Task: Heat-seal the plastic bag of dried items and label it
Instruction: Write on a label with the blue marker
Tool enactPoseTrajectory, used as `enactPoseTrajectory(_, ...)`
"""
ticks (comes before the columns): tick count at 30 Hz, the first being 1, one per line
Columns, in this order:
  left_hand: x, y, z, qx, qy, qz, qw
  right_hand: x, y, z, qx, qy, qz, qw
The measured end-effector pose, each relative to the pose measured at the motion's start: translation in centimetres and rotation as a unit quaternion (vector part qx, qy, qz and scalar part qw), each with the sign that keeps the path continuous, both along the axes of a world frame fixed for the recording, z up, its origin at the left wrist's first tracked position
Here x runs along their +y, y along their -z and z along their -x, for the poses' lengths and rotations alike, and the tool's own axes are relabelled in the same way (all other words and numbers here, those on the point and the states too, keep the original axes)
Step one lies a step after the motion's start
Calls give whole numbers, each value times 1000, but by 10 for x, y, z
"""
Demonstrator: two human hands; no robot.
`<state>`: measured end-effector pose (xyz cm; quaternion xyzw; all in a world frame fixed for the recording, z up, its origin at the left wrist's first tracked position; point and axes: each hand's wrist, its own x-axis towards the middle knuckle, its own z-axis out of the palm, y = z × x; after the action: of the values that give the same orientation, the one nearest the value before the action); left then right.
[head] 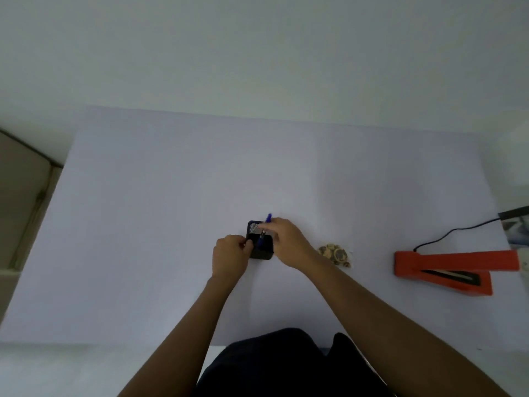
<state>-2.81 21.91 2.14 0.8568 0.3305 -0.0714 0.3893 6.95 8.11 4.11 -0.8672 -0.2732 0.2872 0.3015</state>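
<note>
A black mesh pen holder [261, 250] stands in the middle of the white table [143, 224]. My left hand [230, 255] grips its left side. My right hand [287, 243] pinches a blue pen [264, 229] that leans over the holder with its lower end inside the holder's mouth. A clear plastic bag of dried brown slices [336, 254] lies flat just right of my right wrist, partly hidden by my forearm. Farther right sits the orange heat sealer [446, 267] with its arm raised.
A black cord [455, 232] runs from the sealer to the right edge, where a dark object [515, 222] is cut off. The table's left edge drops to a beige floor [20, 202]. A pale wall rises behind.
</note>
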Motion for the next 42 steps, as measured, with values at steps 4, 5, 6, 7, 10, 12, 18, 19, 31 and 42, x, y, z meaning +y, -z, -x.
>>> enactPoseTrajectory(4, 22, -4, -13, -7, -11, -14, 1000, -32, -27, -7, -89, 205, -191, 956)
enactPoseTrajectory(5, 28, -3, -16, -5, -10, -21, 1000, -39, -31, -10, -87, 267, -222, 934)
enactPoseTrajectory(6, 34, -2, -20, -4, -8, -29, 1000, -45, -34, -12, -63, 337, -252, 905)
enactPoseTrajectory(7, 39, -2, -24, -4, -9, -34, 999, -51, -35, -15, -21, 404, -284, 869)
enactPoseTrajectory(10, 53, 1, -33, -2, -17, -34, 999, -63, -36, -18, 84, 513, -322, 791)
enactPoseTrajectory(12, 58, 4, -37, 0, -24, -31, 999, -66, -35, -15, 129, 526, -310, 781)
enactPoseTrajectory(18, 55, -8, -42, 3, -11, -114, 993, -46, -34, -9, 263, 558, -278, 736)
enactPoseTrajectory(19, 50, -15, -41, -31, 7, -153, 988, -41, -34, -7, 276, 554, -274, 736)
enactPoseTrajectory(31, -25, -63, -35, -123, 293, -86, 944, -4, -41, 1, 355, 544, -216, 729)
enactPoseTrajectory(42, -44, -71, -35, 80, 115, 415, 899, -15, -25, -9, 278, 586, -183, 739)
